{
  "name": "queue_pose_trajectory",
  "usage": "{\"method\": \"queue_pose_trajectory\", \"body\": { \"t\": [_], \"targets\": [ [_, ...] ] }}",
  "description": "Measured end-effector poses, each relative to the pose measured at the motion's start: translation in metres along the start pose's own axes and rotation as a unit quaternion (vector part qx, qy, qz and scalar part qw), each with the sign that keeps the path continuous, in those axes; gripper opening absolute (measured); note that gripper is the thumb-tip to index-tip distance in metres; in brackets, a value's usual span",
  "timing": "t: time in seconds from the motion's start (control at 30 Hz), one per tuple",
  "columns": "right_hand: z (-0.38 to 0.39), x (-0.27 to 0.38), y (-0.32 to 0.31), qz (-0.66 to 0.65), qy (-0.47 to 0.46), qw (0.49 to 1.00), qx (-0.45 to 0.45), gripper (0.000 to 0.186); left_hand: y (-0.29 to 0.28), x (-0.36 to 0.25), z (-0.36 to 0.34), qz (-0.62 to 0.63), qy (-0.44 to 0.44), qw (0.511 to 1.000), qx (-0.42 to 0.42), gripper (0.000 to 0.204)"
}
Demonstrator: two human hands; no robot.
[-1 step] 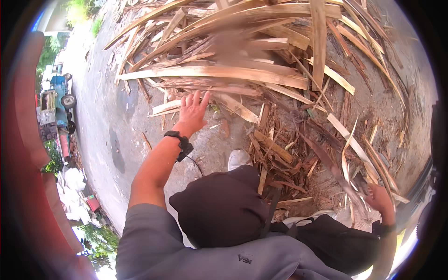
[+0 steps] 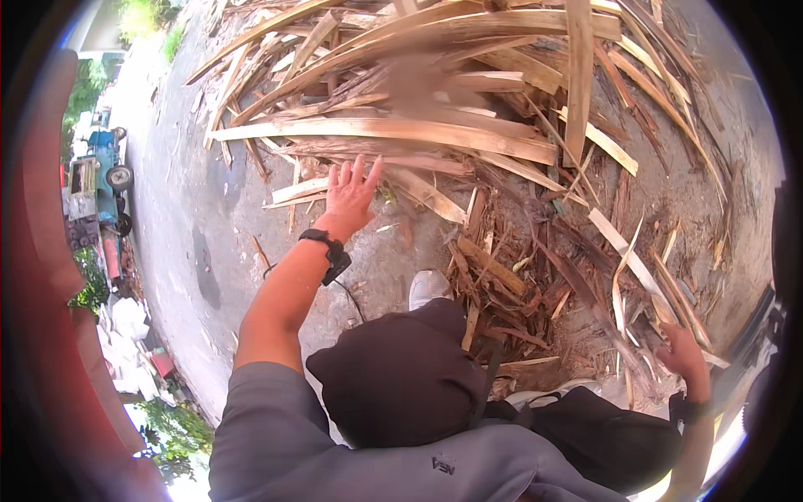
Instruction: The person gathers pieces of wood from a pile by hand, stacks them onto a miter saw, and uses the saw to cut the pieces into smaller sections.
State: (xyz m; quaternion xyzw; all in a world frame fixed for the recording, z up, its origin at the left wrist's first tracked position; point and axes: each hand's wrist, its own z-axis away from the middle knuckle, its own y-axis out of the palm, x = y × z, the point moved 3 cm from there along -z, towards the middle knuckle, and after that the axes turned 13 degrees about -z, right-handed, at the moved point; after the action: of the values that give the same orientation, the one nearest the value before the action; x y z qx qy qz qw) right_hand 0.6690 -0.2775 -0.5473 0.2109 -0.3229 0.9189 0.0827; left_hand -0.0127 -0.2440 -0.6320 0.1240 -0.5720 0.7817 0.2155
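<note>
My left hand [image 2: 351, 194] reaches forward with fingers spread, holding nothing. Its fingertips are at the near edge of a pile of split wood strips, just below a long pale slat [image 2: 385, 129]. My right hand [image 2: 683, 351] is at the lower right, fingers apart, with nothing visible in it. It is beside the lower end of a long brown bark strip [image 2: 577, 280] and close to thin pale wood slats [image 2: 629, 251]. Whether its fingertips touch any of them I cannot tell. A black band [image 2: 322, 244] circles my left wrist.
Loose bark scraps [image 2: 502, 284] lie between my hands, beside a white shoe [image 2: 429, 289]. An upright-looking board [image 2: 579, 84] crosses the pile at the top. Blue machinery [image 2: 107, 176] stands far left on the concrete ground [image 2: 188, 276]. A blurred patch obscures the upper middle.
The brown bark strip near my right hand was smeared by motion and now lies sharper, with the hand's fingers off it. My left hand has barely shifted right.
</note>
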Motion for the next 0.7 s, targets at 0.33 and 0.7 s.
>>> {"method": "queue_pose_trajectory", "body": {
  "t": [0.33,0.7],
  "targets": [
    [-0.131,0.240,-0.041,0.033,-0.152,0.986,0.055,0.052,0.001,0.029,-0.072,0.003,0.038,0.999,-0.016,0.093],
    [-0.265,0.346,0.038,0.147,-0.202,0.957,-0.150,0.077,-0.004,0.028,-0.033,0.197,0.006,0.951,-0.239,0.067]
  ]
}}
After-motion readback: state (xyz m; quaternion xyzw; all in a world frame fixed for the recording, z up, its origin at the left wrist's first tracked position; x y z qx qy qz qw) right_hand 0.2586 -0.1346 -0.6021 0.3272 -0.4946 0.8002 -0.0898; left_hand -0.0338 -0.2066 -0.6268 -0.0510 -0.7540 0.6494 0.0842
